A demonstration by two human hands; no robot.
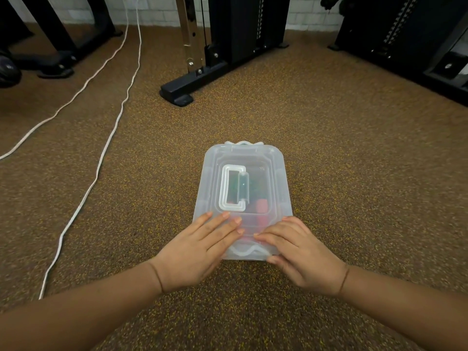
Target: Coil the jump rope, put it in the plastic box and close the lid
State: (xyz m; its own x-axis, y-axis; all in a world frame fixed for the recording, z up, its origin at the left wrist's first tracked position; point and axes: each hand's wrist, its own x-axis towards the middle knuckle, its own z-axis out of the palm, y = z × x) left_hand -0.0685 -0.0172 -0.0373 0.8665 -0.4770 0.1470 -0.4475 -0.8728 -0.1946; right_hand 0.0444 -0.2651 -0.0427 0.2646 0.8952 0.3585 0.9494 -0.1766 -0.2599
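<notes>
A translucent plastic box (278, 188) sits on the brown speckled floor with its lid (266, 158) on top and a white handle (233, 188) lying flat on the lid. Through the plastic I see blurred green and red shapes (260, 206), the jump rope inside. My left hand (200, 249) lies flat on the near left part of the lid, fingers spread. My right hand (296, 247) rests on the near right corner, its fingers on the lid and its thumb at the front edge by the white latch (249, 250).
A white cord (101, 158) runs along the floor on the left, and a second one (63, 107) lies further left. Black gym machine bases (182, 92) stand behind the box, with more black equipment (405, 46) at the back right.
</notes>
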